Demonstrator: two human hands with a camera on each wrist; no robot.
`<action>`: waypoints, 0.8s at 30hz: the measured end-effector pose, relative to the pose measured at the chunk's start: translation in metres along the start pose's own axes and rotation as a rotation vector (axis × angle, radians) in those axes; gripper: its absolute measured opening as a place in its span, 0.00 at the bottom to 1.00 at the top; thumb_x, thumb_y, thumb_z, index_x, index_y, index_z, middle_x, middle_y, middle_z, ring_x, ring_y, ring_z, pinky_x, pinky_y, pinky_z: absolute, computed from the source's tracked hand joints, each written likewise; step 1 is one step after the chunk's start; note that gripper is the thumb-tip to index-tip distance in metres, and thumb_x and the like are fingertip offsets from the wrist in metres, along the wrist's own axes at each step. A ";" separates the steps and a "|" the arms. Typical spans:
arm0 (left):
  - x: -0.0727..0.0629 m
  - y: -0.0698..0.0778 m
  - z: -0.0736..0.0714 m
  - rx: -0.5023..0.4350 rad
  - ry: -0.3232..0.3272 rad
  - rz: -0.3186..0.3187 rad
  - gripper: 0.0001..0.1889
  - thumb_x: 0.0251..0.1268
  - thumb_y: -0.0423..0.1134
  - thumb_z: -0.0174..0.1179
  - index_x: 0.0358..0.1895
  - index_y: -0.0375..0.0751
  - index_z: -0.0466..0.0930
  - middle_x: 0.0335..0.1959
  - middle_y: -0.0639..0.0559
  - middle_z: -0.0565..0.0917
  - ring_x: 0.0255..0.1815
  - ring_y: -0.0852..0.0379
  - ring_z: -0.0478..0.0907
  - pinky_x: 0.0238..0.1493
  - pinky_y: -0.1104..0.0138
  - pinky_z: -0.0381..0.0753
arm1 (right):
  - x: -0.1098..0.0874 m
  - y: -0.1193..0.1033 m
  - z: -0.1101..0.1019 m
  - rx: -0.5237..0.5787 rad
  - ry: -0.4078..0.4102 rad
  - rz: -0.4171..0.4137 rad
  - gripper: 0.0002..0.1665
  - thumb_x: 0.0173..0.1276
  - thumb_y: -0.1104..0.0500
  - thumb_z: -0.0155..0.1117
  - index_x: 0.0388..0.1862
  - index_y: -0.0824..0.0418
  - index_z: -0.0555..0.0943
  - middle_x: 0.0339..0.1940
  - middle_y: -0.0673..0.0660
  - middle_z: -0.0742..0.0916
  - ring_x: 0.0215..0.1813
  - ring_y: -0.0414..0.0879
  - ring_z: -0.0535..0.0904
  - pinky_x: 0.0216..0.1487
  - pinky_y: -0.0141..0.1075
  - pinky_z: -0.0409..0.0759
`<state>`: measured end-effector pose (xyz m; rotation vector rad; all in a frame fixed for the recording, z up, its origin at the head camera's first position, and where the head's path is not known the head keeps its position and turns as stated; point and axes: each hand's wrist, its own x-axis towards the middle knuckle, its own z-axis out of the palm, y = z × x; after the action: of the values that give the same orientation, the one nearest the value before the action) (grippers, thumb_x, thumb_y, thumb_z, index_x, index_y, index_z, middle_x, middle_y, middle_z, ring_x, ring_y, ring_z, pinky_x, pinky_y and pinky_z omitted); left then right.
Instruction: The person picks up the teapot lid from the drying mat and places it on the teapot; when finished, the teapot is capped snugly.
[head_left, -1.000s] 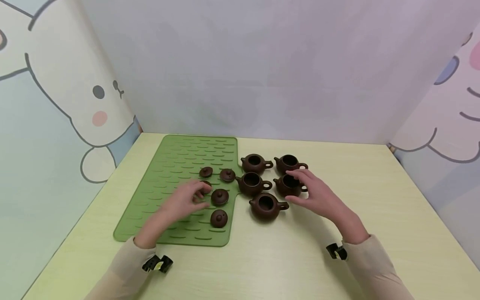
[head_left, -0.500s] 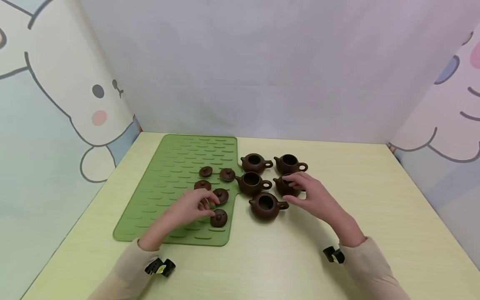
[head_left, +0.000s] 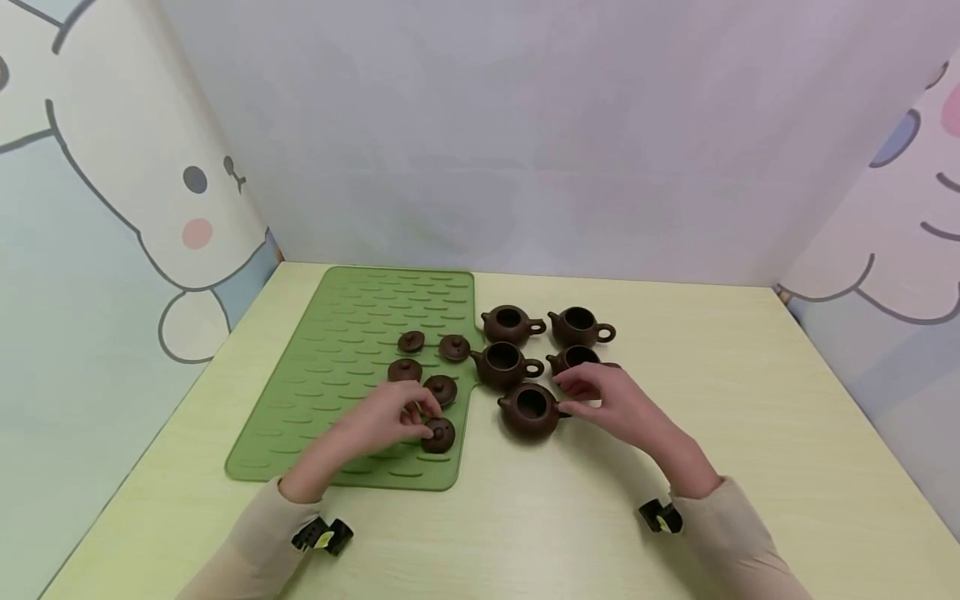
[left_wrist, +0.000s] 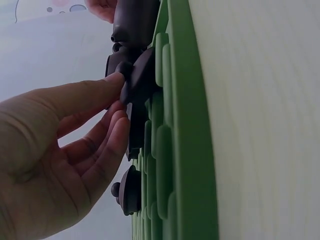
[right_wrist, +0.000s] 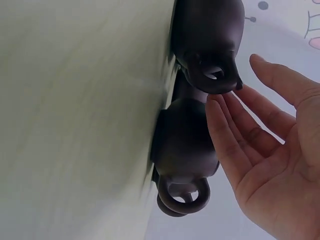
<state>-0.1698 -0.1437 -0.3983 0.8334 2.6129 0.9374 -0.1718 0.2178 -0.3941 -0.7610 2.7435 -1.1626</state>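
Observation:
My left hand [head_left: 386, 417] is over the near right part of a green mat [head_left: 300, 446]. Its thumb and forefinger pinch the knob of the nearest dark brown teapot lid [head_left: 442, 442]; in the left wrist view the thumb tip meets that knob, and the forefinger is mostly hidden. To the right, my right hand [head_left: 615, 404] reaches to the handle of the nearest small lidless teapot [head_left: 525, 427]. The right wrist view shows its fingertips right at the handle [right_wrist: 212, 82], with the thumb [right_wrist: 275, 72] spread apart from it.
Several more lids lie knob up on the mat, one [head_left: 441, 390] right beside my left fingers. More lidless teapots, such as this one [head_left: 498, 367], stand close together behind the nearest. The pale wooden table [head_left: 517, 525] meets a back wall [head_left: 525, 167] and printed side walls.
My left hand has moved right and nearer, from the middle lids to the nearest one. My right hand has come left and nearer, from a back teapot to the nearest teapot's handle.

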 end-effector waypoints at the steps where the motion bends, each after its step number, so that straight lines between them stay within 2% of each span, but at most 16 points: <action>1: 0.000 0.000 0.000 0.002 -0.002 -0.001 0.09 0.61 0.35 0.70 0.43 0.45 0.85 0.37 0.53 0.82 0.33 0.67 0.78 0.35 0.74 0.81 | 0.000 0.000 0.001 0.003 -0.008 0.003 0.20 0.64 0.61 0.72 0.54 0.64 0.83 0.48 0.58 0.88 0.46 0.47 0.86 0.49 0.38 0.86; 7: 0.000 0.002 0.001 0.037 -0.001 0.008 0.08 0.60 0.36 0.70 0.41 0.49 0.85 0.38 0.55 0.81 0.33 0.68 0.77 0.35 0.74 0.80 | 0.000 0.000 0.004 -0.001 -0.037 0.014 0.16 0.64 0.60 0.72 0.51 0.60 0.84 0.45 0.53 0.88 0.44 0.41 0.86 0.48 0.35 0.86; 14: 0.001 0.006 0.003 0.062 -0.005 0.033 0.06 0.60 0.37 0.71 0.37 0.52 0.85 0.33 0.59 0.79 0.32 0.68 0.75 0.35 0.74 0.79 | 0.001 -0.002 0.005 -0.001 -0.034 0.014 0.13 0.64 0.62 0.72 0.48 0.61 0.84 0.43 0.53 0.88 0.43 0.41 0.86 0.46 0.34 0.86; 24: 0.003 0.004 0.005 0.064 -0.002 0.047 0.05 0.60 0.35 0.70 0.36 0.50 0.85 0.32 0.60 0.83 0.31 0.70 0.75 0.33 0.75 0.79 | 0.003 -0.001 0.007 0.005 -0.026 0.033 0.11 0.65 0.63 0.71 0.46 0.61 0.84 0.42 0.54 0.88 0.42 0.42 0.85 0.44 0.32 0.86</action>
<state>-0.1687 -0.1369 -0.3994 0.9146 2.6451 0.8693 -0.1724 0.2112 -0.3975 -0.7222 2.7204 -1.1447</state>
